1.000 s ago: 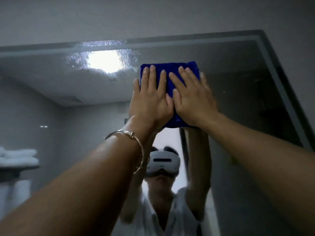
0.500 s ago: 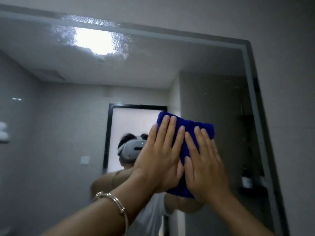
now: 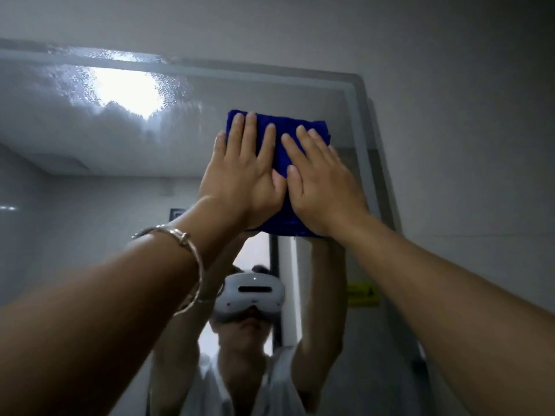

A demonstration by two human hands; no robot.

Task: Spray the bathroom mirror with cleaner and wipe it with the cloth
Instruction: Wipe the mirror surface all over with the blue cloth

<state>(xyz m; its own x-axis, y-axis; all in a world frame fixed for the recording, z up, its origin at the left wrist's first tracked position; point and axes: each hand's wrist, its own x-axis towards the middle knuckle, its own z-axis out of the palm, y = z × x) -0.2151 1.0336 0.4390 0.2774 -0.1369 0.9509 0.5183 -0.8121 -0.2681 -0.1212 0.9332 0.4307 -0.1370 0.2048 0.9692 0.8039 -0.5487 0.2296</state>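
A folded dark blue cloth (image 3: 279, 145) lies flat against the bathroom mirror (image 3: 90, 163), near its upper right corner. My left hand (image 3: 243, 178) and my right hand (image 3: 321, 187) press on the cloth side by side, fingers straight and pointing up. A gold bangle circles my left wrist. Spray droplets and foam streaks (image 3: 126, 94) cover the glass at the top left, around the reflected ceiling light. No spray bottle is in view.
The mirror's grey frame (image 3: 365, 139) runs down the right side, with plain wall (image 3: 465, 145) beyond it. In the glass I see a person wearing a white headset (image 3: 250, 294), a doorway and a yellow sign (image 3: 362, 294).
Both hands have slid the cloth back up the mirror from mid-height to near the top right corner, and my view has tilted upward with them.
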